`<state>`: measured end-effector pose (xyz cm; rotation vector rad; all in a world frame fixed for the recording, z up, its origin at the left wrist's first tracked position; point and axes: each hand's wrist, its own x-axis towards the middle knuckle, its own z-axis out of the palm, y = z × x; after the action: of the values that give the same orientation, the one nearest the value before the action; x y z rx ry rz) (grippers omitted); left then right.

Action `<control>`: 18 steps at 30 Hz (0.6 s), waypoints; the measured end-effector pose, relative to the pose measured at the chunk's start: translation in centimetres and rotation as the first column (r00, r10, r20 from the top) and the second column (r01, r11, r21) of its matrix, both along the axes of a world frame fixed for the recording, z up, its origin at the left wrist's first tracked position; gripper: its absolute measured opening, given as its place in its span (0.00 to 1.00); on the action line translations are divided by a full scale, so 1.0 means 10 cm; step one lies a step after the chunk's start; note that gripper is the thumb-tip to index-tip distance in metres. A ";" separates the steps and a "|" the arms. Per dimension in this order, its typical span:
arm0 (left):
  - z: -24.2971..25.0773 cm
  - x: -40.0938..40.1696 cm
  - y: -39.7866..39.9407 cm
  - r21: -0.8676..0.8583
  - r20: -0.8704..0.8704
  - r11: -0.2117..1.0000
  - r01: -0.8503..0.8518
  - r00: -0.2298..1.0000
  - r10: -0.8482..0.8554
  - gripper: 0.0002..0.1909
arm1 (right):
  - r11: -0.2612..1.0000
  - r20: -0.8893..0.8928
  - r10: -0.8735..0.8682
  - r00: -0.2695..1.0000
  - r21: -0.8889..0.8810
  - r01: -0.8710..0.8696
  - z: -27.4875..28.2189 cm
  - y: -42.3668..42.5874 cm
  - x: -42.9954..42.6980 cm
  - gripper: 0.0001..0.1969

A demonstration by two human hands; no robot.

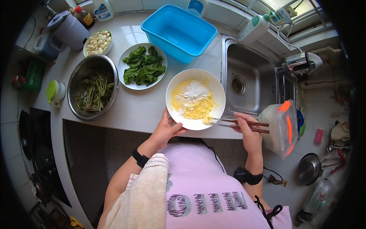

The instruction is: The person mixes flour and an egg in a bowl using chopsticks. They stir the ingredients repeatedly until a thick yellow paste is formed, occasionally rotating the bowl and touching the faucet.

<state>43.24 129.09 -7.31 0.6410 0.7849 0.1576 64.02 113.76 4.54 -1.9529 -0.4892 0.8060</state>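
A white bowl point(216, 86) stands at the counter's front edge, holding a yellow batter point(197, 110) with white powder point(197, 90) heaped on its far side. My left hand point(165, 130) grips the bowl's near left rim. In my right hand point(248, 130) is a pair of chopsticks point(258, 124) with brown handles. Their tips reach over the bowl's near right rim, and a blurred lump of batter point(208, 119) clings to them. Left of the bowl, green leaves point(144, 67) lie on a white plate point(123, 55).
Behind the bowl sits a blue plastic tub point(183, 55). A steel sink point(251, 94) is to the right, beside a clear lidded container point(274, 131) with orange clips. At left are a steel bowl point(73, 77) of stems point(94, 93), a dish of peeled garlic point(98, 43) and a green-lidded jar point(58, 93).
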 end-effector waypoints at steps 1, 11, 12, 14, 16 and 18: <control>-0.02 -0.01 0.02 0.012 0.009 1.000 0.009 1.000 -0.009 0.38 | 0.999 -0.073 0.022 0.997 0.043 -0.019 -0.08 0.03 -0.06 0.10; 0.00 0.00 0.01 0.017 0.014 1.000 0.020 1.000 -0.020 0.39 | 0.999 -0.135 0.013 0.991 0.035 -0.008 -0.15 0.05 0.01 0.11; -0.02 0.02 0.01 0.016 0.016 0.999 0.028 0.999 -0.028 0.39 | 0.996 -0.215 0.003 0.977 0.091 0.017 -0.24 0.10 -0.10 0.11; -0.05 0.03 0.02 0.016 0.034 0.999 0.041 0.999 -0.042 0.39 | 0.967 -0.258 0.043 0.965 0.255 0.026 -0.42 0.35 -0.29 0.11; -0.06 0.01 0.01 0.012 0.050 0.999 0.041 0.998 -0.042 0.39 | 0.956 -0.234 -0.009 0.972 0.282 0.077 -0.39 0.45 -0.21 0.11; -0.06 -0.01 0.02 0.010 0.062 1.000 0.016 0.998 -0.016 0.38 | 0.954 -0.167 -0.074 0.983 0.277 0.119 -0.32 0.31 -0.02 0.12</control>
<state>43.11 129.31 -7.87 0.6478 0.7191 0.1659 63.85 116.84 1.35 -1.6205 -0.3894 0.7720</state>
